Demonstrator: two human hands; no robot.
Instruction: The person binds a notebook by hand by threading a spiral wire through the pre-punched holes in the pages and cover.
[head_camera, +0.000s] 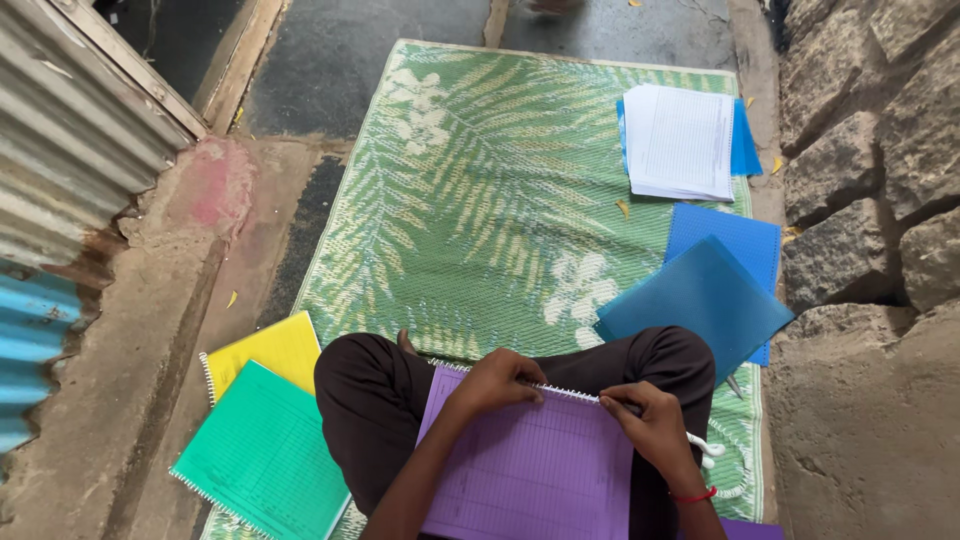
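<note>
Your left hand (497, 383) pins the purple notebook (530, 470) while your right hand (655, 425) seemingly pinches its half-threaded spiral binding (570, 393).

Just one view here — a camera worn on the head, tilted steeply down and a bit forward. It looks over the person's own crossed legs and both hands, the left hand (497, 382) and right hand (655, 425), which sit close at the bottom edge. Farther up the frame the green woven mat (480, 200) runs away from the wearer toward dark pavement at the top. A corrugated metal wall (60, 130) clips the left side, rough stone (870, 130) the right — no second view to overlap with.
</note>
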